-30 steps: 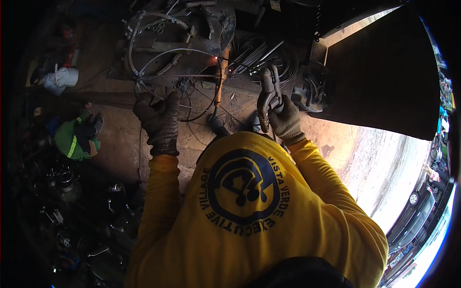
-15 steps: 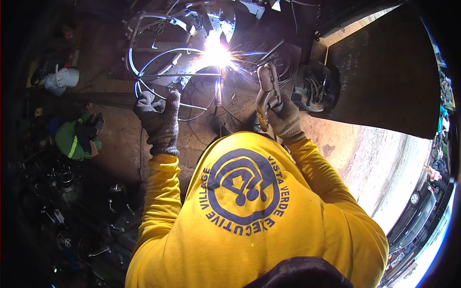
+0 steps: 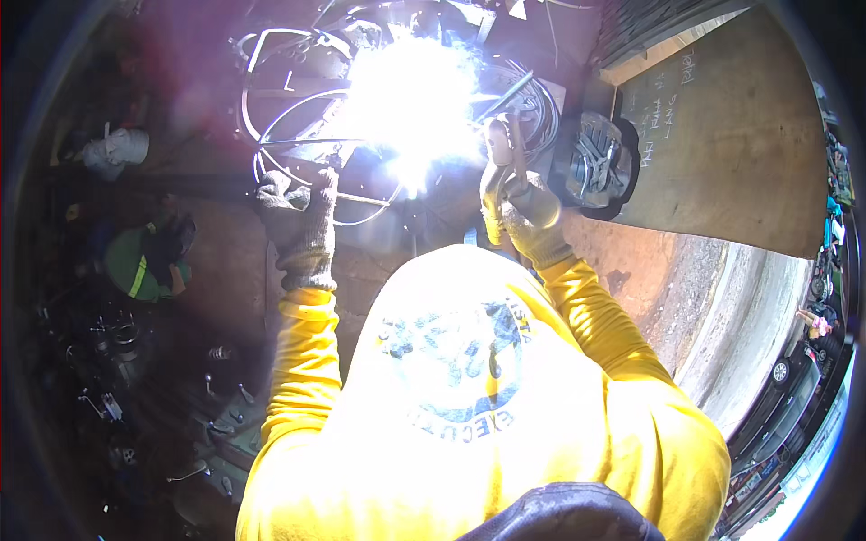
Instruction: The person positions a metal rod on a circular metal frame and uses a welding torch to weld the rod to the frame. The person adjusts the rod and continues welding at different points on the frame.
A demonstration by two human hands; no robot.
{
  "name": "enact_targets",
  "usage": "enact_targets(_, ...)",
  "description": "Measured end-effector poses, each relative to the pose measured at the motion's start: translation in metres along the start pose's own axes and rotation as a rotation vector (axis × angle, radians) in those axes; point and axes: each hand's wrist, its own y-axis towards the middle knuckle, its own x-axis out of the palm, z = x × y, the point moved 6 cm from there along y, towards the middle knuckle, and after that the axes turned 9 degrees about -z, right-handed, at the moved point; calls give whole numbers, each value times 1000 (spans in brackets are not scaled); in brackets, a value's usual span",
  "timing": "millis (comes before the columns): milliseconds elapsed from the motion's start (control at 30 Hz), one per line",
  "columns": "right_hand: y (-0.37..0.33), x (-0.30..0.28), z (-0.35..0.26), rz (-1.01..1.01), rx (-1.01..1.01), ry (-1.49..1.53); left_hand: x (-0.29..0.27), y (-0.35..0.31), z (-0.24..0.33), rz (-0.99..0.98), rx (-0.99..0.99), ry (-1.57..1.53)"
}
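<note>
The bent metal rods [image 3: 298, 142] curve in front of the person, left of and partly lost behind a fierce white glare [image 3: 410, 99], so I cannot see exactly where metal meets metal. That blindness is my first worry: the join could be burned through or missed, and I couldn't correct it. The right gloved hand [image 3: 537, 216] has its grip closed around a welding holder [image 3: 499, 140], just right of the glare; a small wrist slip could drag the arc off line or make it stick. The left gloved hand [image 3: 302, 221] is at the near edge of the rods, but I cannot tell whether its grip clasps one or merely steadies it; if loosely, the rods might shift, and heat travelling along them could reach the glove. The coiled wire [image 3: 541, 113] lies near the holder and could snag it. Sparks might catch the yellow sleeve [image 3: 302, 361]. Well apart on the left, a co-worker in green [image 3: 131, 261] could suffer from the flash if looking this way unshielded.
</note>
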Motion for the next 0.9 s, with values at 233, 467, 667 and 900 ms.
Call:
enact_targets(233, -2, -13, 19, 189, 33, -226, 8, 9, -23, -79, -26, -382)
enact_targets(467, -7, -13, 33, 175, 99, -247, 12, -10, -21, 60, 24, -307)
enact_targets(667, -5, -12, 45, 141, 128, -133, 15, -7, -42, 40, -31, -194)
enact_targets(900, -4, -13, 45, 134, 96, -194, 18, -13, -42, 63, -51, -226)
